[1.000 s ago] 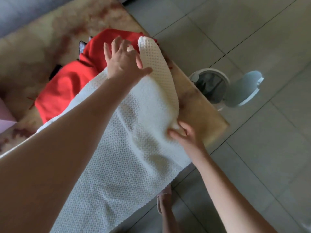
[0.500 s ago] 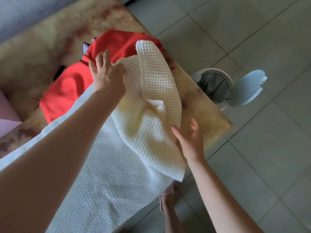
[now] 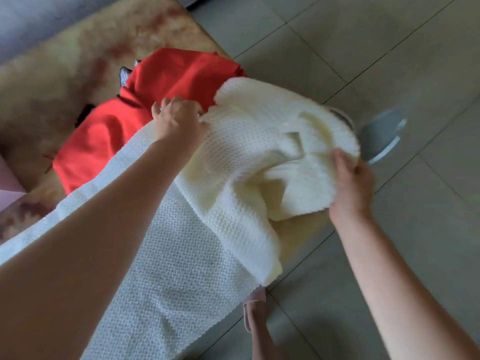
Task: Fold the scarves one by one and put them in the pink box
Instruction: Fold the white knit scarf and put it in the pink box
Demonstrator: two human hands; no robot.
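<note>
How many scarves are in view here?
2: the white knit scarf, gripped by the left hand and right hand; the red scarf behind it. Dark fabric beneath it may be another.

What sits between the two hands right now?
The lifted, bunched end of the white knit scarf spans from left hand to right hand; both grip it. Head view.

White scarf (image 3: 181, 255): waffle-knit, near part spread flat, far end lifted, doubled back, bunched, blurred. Red scarf (image 3: 109, 141): smooth, rumpled, just beyond, partly overlapped. Pink box (image 3: 9, 183): corner at left edge.
</note>
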